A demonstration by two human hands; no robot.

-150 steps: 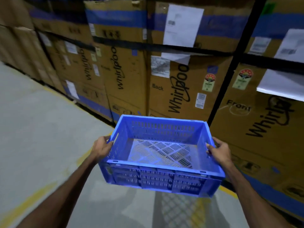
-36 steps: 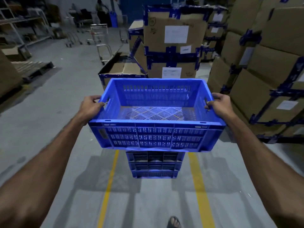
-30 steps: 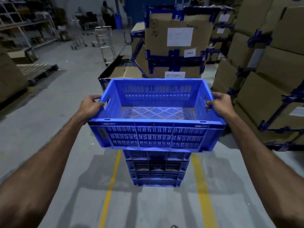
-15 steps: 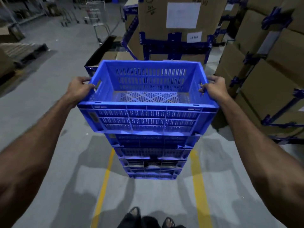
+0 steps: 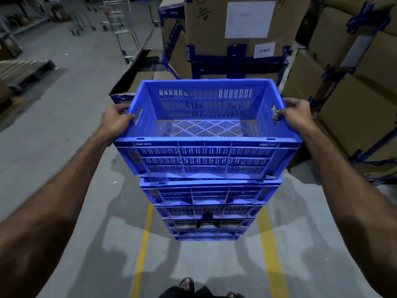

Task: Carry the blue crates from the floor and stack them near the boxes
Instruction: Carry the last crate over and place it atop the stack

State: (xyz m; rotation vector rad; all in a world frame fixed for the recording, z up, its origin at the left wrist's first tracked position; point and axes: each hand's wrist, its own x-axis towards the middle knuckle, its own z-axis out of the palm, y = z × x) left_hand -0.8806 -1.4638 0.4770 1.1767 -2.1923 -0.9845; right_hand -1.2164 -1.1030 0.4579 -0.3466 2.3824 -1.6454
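Tall cardboard boxes (image 5: 247, 29) stand behind a stack of blue crates (image 5: 206, 203) on the floor (image 5: 64, 125). Directly atop it sits an empty blue crate (image 5: 206, 155), left hand (image 5: 116, 121) and right hand (image 5: 297, 117) each gripping a side handle.

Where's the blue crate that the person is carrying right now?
In the head view the carried crate sits centre frame, gripped at its end handles by the left hand and right hand, directly above the stack of blue crates, cardboard boxes just behind.
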